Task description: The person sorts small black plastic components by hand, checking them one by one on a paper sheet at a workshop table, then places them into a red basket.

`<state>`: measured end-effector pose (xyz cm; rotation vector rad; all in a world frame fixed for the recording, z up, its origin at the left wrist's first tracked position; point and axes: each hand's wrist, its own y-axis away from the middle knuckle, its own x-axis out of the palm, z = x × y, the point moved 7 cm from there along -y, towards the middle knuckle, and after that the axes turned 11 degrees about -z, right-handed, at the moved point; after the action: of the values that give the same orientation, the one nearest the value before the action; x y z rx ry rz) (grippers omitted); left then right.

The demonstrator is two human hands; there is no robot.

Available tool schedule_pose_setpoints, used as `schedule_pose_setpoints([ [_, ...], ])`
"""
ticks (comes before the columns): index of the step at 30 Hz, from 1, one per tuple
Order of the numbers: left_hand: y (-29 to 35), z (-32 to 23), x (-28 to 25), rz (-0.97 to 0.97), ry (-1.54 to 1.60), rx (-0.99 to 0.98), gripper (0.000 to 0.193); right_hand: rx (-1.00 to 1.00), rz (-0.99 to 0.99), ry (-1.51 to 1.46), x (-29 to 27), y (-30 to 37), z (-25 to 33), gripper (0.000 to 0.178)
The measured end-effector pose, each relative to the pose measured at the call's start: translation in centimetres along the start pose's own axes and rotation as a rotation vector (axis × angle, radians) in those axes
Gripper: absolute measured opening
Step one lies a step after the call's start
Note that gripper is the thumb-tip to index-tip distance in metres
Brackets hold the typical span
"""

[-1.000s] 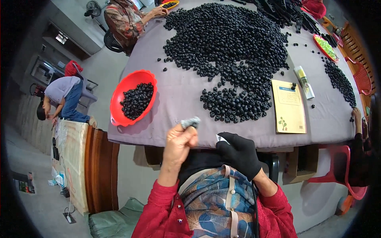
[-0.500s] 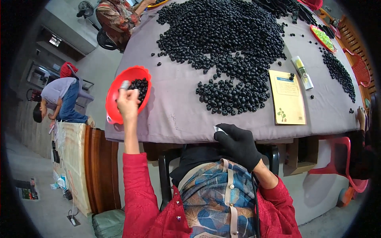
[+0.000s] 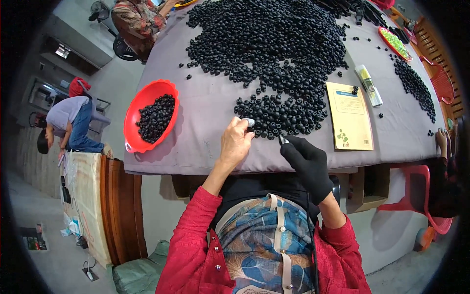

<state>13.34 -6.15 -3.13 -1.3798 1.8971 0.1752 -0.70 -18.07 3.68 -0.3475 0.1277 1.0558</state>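
A large heap of small round black bead-like pieces point(image 3: 274, 44) with holes covers the far middle of the table. My left hand point(image 3: 234, 143), bare with a whitish cover on one fingertip, is at the heap's near left edge, its fingers curled together; anything between them is hidden. My right hand point(image 3: 309, 165), in a black glove, is closed around a small pointed metal blade point(image 3: 283, 140), its tip touching or nearly touching the nearest pieces. On the left, a red scalloped bowl point(image 3: 131, 128) holds a pile of the same black pieces.
Right of the heap lie a yellow booklet point(image 3: 352, 120) and a white tube-like package point(image 3: 368, 85). Farther right are a tray of green pieces point(image 3: 394, 44) and a smaller black heap point(image 3: 415, 90). A person point(image 3: 137, 24) sits at far left; another point(image 3: 73, 120) bends over beyond the table.
My left hand has moved right from over the red bowl to the heap's near edge. My right hand has risen forward with the blade toward the same edge.
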Motion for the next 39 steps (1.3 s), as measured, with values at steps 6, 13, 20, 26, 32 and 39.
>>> schedule_pose_setpoints([
  [6,-0.4,-0.9,0.1,-0.025,-0.156,0.088,0.022,0.029,0.022,-0.053,0.9,0.2,0.0,0.025],
  [13,1.0,-2.2,-0.6,-0.089,-0.075,0.304,0.017,-0.081,0.068,-0.038,1.5,0.5,-0.2,0.036],
  [20,1.3,-0.6,-0.7,-0.053,-0.084,0.263,0.016,-0.365,0.090,0.186,1.9,0.7,0.7,0.042],
  [26,4.0,-1.6,-0.9,0.189,0.979,-0.454,0.018,-0.255,0.081,0.141,2.2,0.7,-0.3,0.029],
  [32,5.7,-5.4,-2.5,0.200,1.115,-0.472,0.015,0.162,0.061,-0.160,2.4,0.1,-1.2,0.035],
  [39,6.6,-5.4,-1.4,0.206,1.505,-0.659,0.013,-0.282,0.151,-0.010,3.0,0.7,0.9,0.056],
])
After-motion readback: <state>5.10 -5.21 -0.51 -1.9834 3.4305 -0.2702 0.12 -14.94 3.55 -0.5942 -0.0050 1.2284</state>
